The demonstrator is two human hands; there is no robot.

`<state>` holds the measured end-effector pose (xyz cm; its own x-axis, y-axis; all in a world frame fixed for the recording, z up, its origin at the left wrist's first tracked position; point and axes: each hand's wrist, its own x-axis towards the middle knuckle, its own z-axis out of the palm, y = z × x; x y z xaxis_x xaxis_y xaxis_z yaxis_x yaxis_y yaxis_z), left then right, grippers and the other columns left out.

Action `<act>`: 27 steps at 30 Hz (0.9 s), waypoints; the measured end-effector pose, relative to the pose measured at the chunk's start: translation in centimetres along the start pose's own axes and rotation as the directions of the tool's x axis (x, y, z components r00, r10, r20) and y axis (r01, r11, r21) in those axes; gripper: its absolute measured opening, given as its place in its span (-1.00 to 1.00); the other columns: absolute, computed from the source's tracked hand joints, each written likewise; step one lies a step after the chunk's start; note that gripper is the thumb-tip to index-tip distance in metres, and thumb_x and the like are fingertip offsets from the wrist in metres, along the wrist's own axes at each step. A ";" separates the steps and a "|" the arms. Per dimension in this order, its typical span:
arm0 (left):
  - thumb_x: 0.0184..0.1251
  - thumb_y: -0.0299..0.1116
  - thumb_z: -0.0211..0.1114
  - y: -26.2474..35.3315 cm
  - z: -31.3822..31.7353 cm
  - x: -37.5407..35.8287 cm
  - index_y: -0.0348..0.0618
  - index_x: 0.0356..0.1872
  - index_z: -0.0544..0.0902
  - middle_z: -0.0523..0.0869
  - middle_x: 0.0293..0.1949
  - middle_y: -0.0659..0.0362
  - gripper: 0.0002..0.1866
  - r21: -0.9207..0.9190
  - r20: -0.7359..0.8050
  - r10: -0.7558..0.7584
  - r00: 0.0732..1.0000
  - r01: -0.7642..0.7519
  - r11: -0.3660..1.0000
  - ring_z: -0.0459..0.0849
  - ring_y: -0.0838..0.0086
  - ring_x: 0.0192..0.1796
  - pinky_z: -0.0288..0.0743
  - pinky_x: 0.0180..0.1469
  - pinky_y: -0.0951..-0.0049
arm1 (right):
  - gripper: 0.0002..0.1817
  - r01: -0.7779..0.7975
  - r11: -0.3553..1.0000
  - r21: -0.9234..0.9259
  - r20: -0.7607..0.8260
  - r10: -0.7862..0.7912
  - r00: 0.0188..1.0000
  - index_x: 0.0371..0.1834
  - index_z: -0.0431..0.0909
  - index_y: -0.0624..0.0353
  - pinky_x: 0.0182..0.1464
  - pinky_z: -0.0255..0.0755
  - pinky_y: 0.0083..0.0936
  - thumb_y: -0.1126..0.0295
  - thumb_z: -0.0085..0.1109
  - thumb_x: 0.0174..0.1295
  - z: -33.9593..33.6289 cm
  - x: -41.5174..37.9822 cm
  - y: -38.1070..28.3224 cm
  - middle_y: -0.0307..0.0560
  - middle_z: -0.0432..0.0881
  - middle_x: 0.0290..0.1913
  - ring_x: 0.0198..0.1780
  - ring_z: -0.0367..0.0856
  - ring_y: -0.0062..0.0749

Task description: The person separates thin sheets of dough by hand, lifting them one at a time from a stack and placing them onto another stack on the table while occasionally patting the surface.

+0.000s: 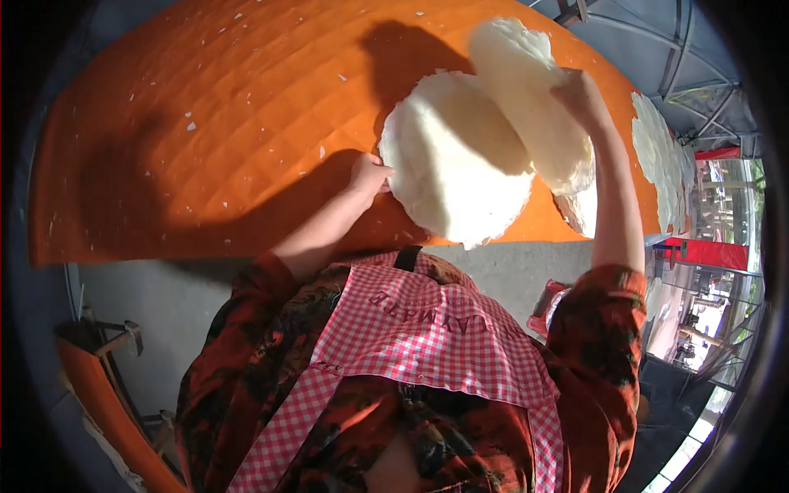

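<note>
A thin round white sheet with ragged edges lies on the orange quilted surface. My left hand pinches its left edge, thumb and fingers together. On the other side, my right hand grips a second white sheet by its right edge. That sheet is raised and tilted over the right part of the round one, casting a shadow on it. Part of another pale sheet shows below it, near the front edge of the surface.
More pale sheets hang over the right end of the orange surface. Small white flakes are scattered on the left part. Grey floor shows below the front edge, with a second orange surface at the lower left. Metal framing stands upper right.
</note>
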<state>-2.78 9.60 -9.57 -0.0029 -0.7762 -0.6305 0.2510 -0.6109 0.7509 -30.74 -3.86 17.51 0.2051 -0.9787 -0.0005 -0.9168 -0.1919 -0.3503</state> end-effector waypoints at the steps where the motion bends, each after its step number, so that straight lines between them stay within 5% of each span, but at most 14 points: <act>1: 0.05 -0.52 0.34 -0.2 0.3 -0.1 -0.24 -0.18 0.42 0.56 -0.24 0.10 -0.68 -0.006 -0.014 0.005 1.000 -0.005 1.000 0.61 0.34 -0.28 0.54 -0.30 0.37 | -0.75 0.006 0.992 -0.124 -0.039 -0.011 0.999 -0.27 0.63 0.33 -0.33 0.53 -0.35 0.49 0.08 -0.03 1.1 -1.1 -0.7 0.04 0.65 -0.49 -0.40 0.68 -0.32; 3: 0.07 -0.51 0.34 -1.4 1.1 0.6 -0.25 -0.18 0.42 0.58 -0.24 0.08 -0.68 0.496 -0.202 0.548 0.811 -0.398 0.772 0.62 0.33 -0.27 0.55 -0.26 0.35 | -0.80 -0.009 0.938 -0.346 -0.088 -0.023 0.996 -0.36 0.64 0.32 -0.29 0.53 -0.29 0.47 0.06 0.02 5.5 -3.2 -1.5 0.13 0.64 -0.49 -0.41 0.68 -0.16; 4: 0.08 -0.50 0.33 -2.0 1.4 0.6 -0.26 -0.18 0.42 0.59 -0.24 0.07 -0.68 0.720 -0.176 0.775 0.607 -0.458 0.521 0.63 0.32 -0.26 0.56 -0.24 0.34 | -0.82 -0.023 0.898 -0.439 -0.094 -0.021 0.995 -0.41 0.64 0.30 -0.26 0.53 -0.25 0.46 0.05 0.05 9.1 -4.4 -1.7 0.19 0.64 -0.48 -0.41 0.67 -0.05; 5: 0.08 -0.47 0.35 0.6 1.7 -1.8 -0.28 -0.15 0.42 0.60 -0.22 0.05 -0.66 0.798 -0.135 0.906 0.400 -0.498 0.339 0.63 0.28 -0.20 0.54 -0.12 0.31 | -0.82 0.045 0.937 -0.345 -0.120 -0.092 0.989 -0.42 0.65 0.24 -0.22 0.50 -0.11 0.48 0.02 0.05 11.6 -6.4 -3.1 0.26 0.62 -0.41 -0.36 0.62 0.13; 8: 0.06 -0.48 0.34 -1.9 1.7 3.3 -0.31 -0.08 0.44 0.62 -0.19 0.04 -0.61 0.269 -0.058 0.445 0.894 -0.415 0.869 0.61 0.26 -0.12 0.48 -0.04 0.30 | -0.76 0.109 0.982 -0.153 0.000 -0.111 0.994 -0.29 0.66 0.21 -0.14 0.48 -0.13 0.47 0.03 0.02 19.3 -7.1 0.3 0.30 0.61 -0.37 -0.26 0.61 0.15; 9: 0.05 -0.50 0.32 -1.0 2.3 2.1 -0.34 -0.03 0.45 0.63 -0.19 0.03 -0.59 0.534 -0.097 0.512 0.853 -0.390 0.751 0.63 0.32 -0.15 0.51 -0.09 0.34 | -0.76 0.128 0.987 -0.092 -0.001 -0.129 0.992 -0.27 0.66 0.21 -0.13 0.48 -0.15 0.44 0.07 0.01 20.3 -5.6 2.9 0.30 0.62 -0.35 -0.26 0.62 0.13; 12: 0.06 -0.51 0.29 -1.1 3.5 4.3 -0.35 -0.04 0.48 0.65 -0.20 0.04 -0.61 0.477 -0.129 0.496 0.859 -0.385 0.790 0.64 0.35 -0.16 0.53 -0.13 0.38 | -0.71 0.095 0.992 -0.089 0.074 -0.088 0.993 -0.23 0.66 0.23 -0.18 0.50 -0.25 0.41 0.15 -0.06 17.0 0.6 8.1 0.18 0.67 -0.35 -0.27 0.66 -0.08; 14: 0.05 -0.51 0.28 -0.2 4.5 4.7 -0.34 -0.10 0.51 0.65 -0.22 0.06 -0.66 0.360 -0.154 0.407 0.900 -0.333 0.871 0.66 0.36 -0.20 0.55 -0.18 0.43 | -0.66 0.000 0.986 -0.167 0.066 0.011 0.998 -0.21 0.66 0.24 -0.24 0.53 -0.34 0.41 0.19 -0.13 9.0 4.5 8.3 0.07 0.70 -0.37 -0.29 0.69 -0.28; 17: 0.12 -0.50 0.22 1.5 5.6 3.8 -0.31 -0.17 0.56 0.66 -0.25 0.05 -0.77 0.119 0.006 0.112 0.994 -0.112 0.986 0.67 0.30 -0.21 0.59 -0.19 0.36 | -0.72 0.043 0.999 0.006 0.002 -0.043 0.999 -0.27 0.67 0.24 -0.32 0.51 -0.29 0.43 0.13 -0.08 -1.4 5.5 5.4 0.04 0.70 -0.39 -0.39 0.69 -0.27; 19: 0.18 -0.47 0.21 1.2 6.0 3.3 -0.29 -0.16 0.57 0.66 -0.27 0.07 -0.79 -0.044 0.058 0.017 0.998 -0.014 0.999 0.67 0.30 -0.21 0.60 -0.19 0.34 | -0.71 0.056 0.985 -0.164 -0.054 -0.066 0.996 -0.24 0.68 0.17 -0.27 0.52 -0.29 0.45 0.11 -0.06 -2.8 3.3 2.7 0.12 0.69 -0.37 -0.34 0.69 -0.15; 22: 0.30 -0.42 0.17 0.9 6.5 3.6 -0.24 -0.10 0.53 0.63 -0.26 0.12 -0.80 -0.249 0.068 0.009 0.998 0.008 0.968 0.66 0.35 -0.24 0.62 -0.21 0.33 | -0.82 0.100 0.903 -0.418 -0.175 -0.188 0.966 -0.41 0.67 0.27 -0.39 0.47 -0.27 0.45 0.11 -0.03 2.5 -1.8 -0.5 0.09 0.65 -0.49 -0.47 0.65 -0.08; 25: 0.42 -0.36 0.09 -0.7 6.0 4.4 -0.17 0.01 0.46 0.60 -0.21 0.15 -0.78 -0.532 0.182 0.033 0.983 0.070 0.844 0.65 0.38 -0.26 0.62 -0.21 0.27 | -0.77 0.069 0.913 -0.401 -0.107 -0.121 0.987 -0.27 0.67 0.04 -0.29 0.50 -0.09 0.41 -0.01 0.10 16.9 -4.4 2.4 0.08 0.66 -0.40 -0.37 0.65 0.00; 27: 0.44 -0.35 0.07 -0.6 6.2 3.8 -0.15 -0.02 0.48 0.61 -0.23 0.16 -0.81 -0.528 0.172 0.012 0.985 0.082 0.846 0.65 0.39 -0.28 0.62 -0.23 0.28 | -0.74 0.031 0.982 -0.184 -0.032 -0.038 0.999 -0.29 0.66 0.02 -0.20 0.52 -0.15 0.17 0.09 0.06 22.2 -6.6 0.0 0.11 0.67 -0.37 -0.31 0.65 0.02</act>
<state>-8.96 6.04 -11.19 -0.1667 -0.7984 -0.5785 0.7226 -0.4981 0.4793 -24.48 4.16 -3.29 0.2283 -0.9726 0.0428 -0.9573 -0.2323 -0.1719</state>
